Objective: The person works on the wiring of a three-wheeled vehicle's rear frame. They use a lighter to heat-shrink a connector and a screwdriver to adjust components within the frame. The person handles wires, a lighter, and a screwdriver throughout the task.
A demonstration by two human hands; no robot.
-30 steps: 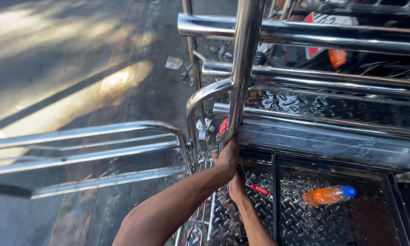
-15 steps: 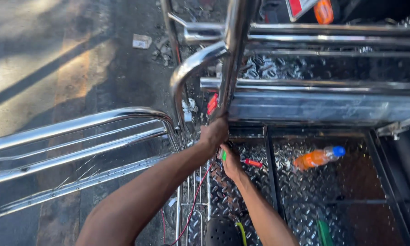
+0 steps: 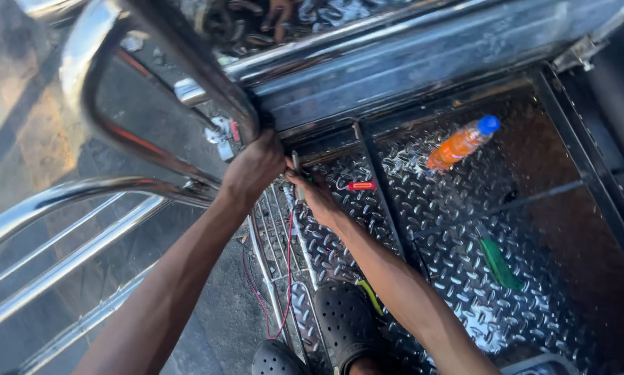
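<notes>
Floor: steel chequer-plate deck (image 3: 465, 229), dark, worn, glare patches from strong daylight. Polished tube railings (image 3: 69, 201) to left, w/ curved bar (image 3: 152, 62) overhead. Flat steel crossbeam (image 3: 409, 55) along deck's top edge. Outside rails: paved ground (image 3: 20, 125), sunlit streaks and shadow. On deck: orange bottle w/ blue cap (image 3: 462, 142), green strip (image 3: 499, 264), small red item (image 3: 361, 185). Loose red wire (image 3: 284, 278) by deck edge.
</notes>
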